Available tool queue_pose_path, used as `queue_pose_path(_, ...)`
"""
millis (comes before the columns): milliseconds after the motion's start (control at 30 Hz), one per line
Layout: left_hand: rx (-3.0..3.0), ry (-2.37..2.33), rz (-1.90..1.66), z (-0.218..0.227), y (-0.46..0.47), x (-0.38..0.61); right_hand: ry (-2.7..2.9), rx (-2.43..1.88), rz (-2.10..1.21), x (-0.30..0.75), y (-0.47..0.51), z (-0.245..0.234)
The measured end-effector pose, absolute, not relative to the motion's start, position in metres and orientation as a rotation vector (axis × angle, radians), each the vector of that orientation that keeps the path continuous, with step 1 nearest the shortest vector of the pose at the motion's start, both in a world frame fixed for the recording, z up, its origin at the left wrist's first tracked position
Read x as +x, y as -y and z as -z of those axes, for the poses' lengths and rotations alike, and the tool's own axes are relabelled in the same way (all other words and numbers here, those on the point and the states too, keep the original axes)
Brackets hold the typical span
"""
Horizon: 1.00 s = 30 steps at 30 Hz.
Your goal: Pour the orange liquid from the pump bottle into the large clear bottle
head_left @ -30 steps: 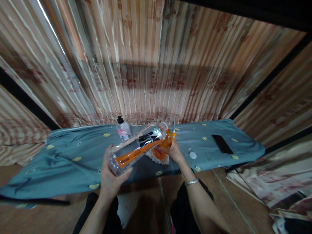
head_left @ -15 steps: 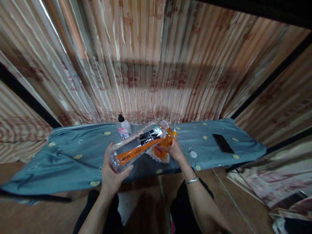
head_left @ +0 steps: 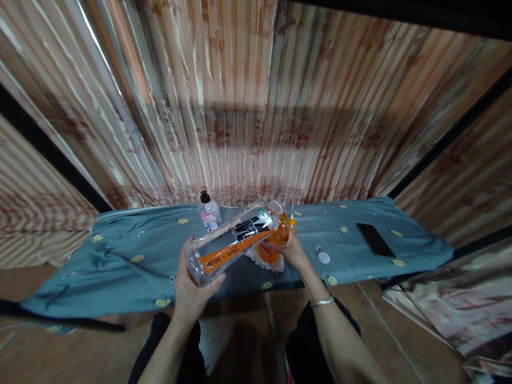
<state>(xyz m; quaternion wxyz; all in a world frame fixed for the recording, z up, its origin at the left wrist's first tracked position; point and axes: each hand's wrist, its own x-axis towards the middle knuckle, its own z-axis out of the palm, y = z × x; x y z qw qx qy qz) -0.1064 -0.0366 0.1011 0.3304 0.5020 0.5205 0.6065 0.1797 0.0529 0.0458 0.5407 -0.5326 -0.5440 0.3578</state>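
Little moved; clear bottle [head_left: 232,240] hides orange bottle [head_left: 280,234] (partly).

The left grip [head_left: 192,296] and the right grip [head_left: 294,252] are bare, and so are both forearms [head_left: 340,346] down to the lower edge of the view. A thin silvery metal bangle [head_left: 322,302] circles the right wrist, with a small bright glint on its rim. Below the arms the legs are clad in plain black trousers [head_left: 298,346], one dark leg showing under each forearm.
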Motion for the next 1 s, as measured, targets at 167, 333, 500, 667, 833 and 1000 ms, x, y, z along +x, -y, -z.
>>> queue_pose_path(167, 1.307, -1.358, -1.604, -0.097, 0.036, -0.106, 1.221, -1.244, -0.920, 0.178, -0.054, -0.046)
queue_pose_path(333, 1.298, -1.376, -1.625, -0.100, 0.035, -0.102, 1.221, -1.284, -0.900, 0.179, -0.054, -0.046)
queue_pose_path(500, 1.302, -1.384, -1.618, -0.103, 0.036, -0.102, 1.243, -1.286, -0.886, 0.179, -0.052, -0.050)
queue_pose_path(667, 1.283, -1.385, -1.607, -0.101, 0.036, -0.102, 1.252, -1.290, -0.882, 0.178, -0.052, -0.052)
queue_pose_path(833, 1.306, -1.383, -1.631, -0.099, 0.035, -0.102, 1.222, -1.243, -0.943, 0.177, -0.051, -0.054)
queue_pose_path(1000, 1.377, -1.343, -1.572, -0.098, 0.035, -0.109, 1.222, -1.226, -0.966, 0.175, -0.049, -0.058)
